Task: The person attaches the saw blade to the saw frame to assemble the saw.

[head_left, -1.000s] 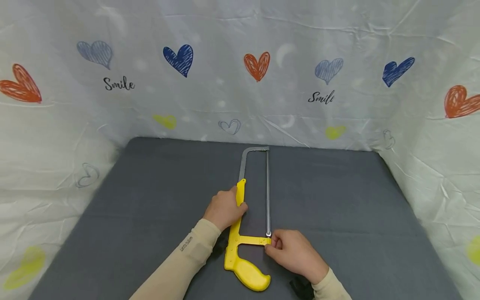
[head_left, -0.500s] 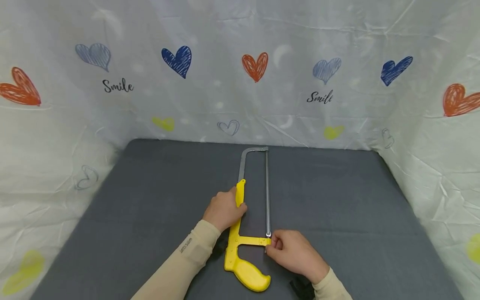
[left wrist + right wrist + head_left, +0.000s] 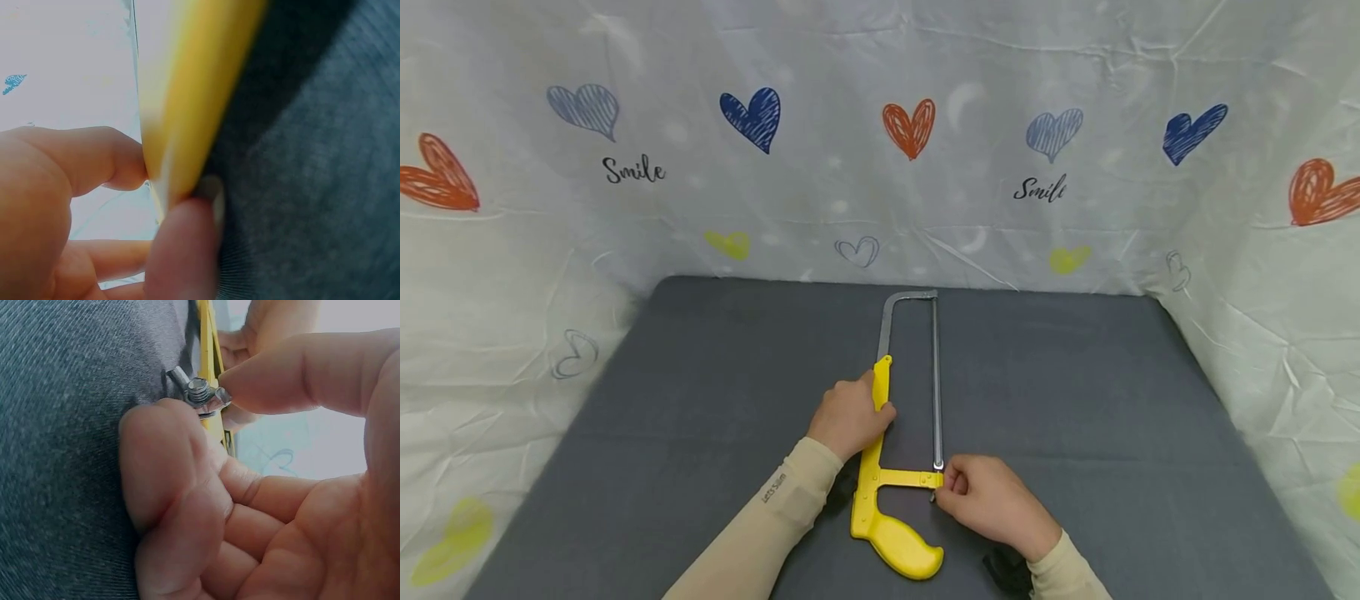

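Note:
A hacksaw (image 3: 907, 548) with a yellow handle and a metal front bow lies on the grey surface, its handle end toward me. My left hand (image 3: 848, 418) grips the yellow part of its frame; in the left wrist view the thumb and fingers lie on both sides of the yellow bar (image 3: 187, 112). At the near end of the blade (image 3: 937, 383), my right hand (image 3: 1000, 504) works on a small metal wing nut (image 3: 199, 394) with a threaded end showing. Its thumb (image 3: 269, 378) touches one wing, and the curled index finger (image 3: 159, 456) lies close to the other side.
The grey cloth-covered table (image 3: 1075, 400) lies under the saw and both hands. A white curtain (image 3: 820, 192) printed with hearts and "Smile" encloses the back and sides. Dark straps (image 3: 1006, 573) sit at the wrists.
The right hand's fingers have shifted slightly at the wing nut, and a bit of metal shows below the yellow crosspiece. The left hand and saw stay in place; the head view shifts a little.

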`<control>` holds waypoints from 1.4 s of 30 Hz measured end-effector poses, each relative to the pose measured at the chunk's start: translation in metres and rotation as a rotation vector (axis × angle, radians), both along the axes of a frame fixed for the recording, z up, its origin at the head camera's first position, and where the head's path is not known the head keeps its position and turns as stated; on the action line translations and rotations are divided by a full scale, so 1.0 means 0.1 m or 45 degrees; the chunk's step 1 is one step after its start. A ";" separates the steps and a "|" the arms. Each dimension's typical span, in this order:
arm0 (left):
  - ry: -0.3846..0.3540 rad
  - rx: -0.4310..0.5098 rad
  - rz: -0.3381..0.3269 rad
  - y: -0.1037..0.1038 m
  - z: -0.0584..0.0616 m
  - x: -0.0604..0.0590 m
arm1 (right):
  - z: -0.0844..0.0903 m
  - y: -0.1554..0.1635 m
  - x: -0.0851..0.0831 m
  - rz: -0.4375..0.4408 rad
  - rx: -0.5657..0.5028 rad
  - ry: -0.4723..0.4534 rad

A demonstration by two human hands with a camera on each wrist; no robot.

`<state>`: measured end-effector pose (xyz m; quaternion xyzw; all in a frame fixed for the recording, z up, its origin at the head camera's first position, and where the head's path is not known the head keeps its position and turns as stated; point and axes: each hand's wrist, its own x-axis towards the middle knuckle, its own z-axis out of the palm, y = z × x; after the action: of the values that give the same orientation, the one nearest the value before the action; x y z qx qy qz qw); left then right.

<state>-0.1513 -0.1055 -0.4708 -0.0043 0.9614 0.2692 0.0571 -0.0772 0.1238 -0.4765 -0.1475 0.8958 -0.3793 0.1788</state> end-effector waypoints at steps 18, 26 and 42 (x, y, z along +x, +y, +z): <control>0.009 0.074 0.001 -0.05 -0.02 -0.02 | 0.00 0.01 -0.03 0.036 0.022 0.032; -0.004 0.094 0.023 -0.03 -0.02 -0.01 | -0.01 0.01 -0.01 0.029 0.027 0.036; 0.030 0.074 0.009 -0.04 -0.02 -0.01 | -0.01 0.00 -0.01 0.051 0.024 0.066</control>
<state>-0.1520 -0.1097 -0.4727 -0.0029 0.9537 0.2973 0.0449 -0.0787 0.1236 -0.4775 -0.1736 0.9005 -0.3632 0.1644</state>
